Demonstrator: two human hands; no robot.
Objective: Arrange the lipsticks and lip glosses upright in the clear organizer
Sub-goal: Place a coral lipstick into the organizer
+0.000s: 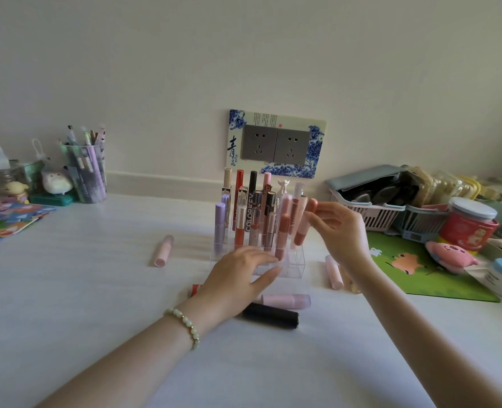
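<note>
Head view: right hand [342,234] pinches the top of a terracotta gloss tube [302,228], tilted at the right edge of the clear organizer [296,267]. Left hand [242,273], fingers straight, rests on the front cells. Tube looks light, rigid and slick, so grip it high and lower it base-first. Black tube [270,315] lies on the tabletop [96,290].

Clear glossy plastic organizer [295,267] on a smooth white table [96,290] — matt black tube [270,315].

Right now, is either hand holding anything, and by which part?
The right hand pinches a coral tube near its top end. The left hand holds nothing; its straight fingers rest on the front of the organizer.
</note>
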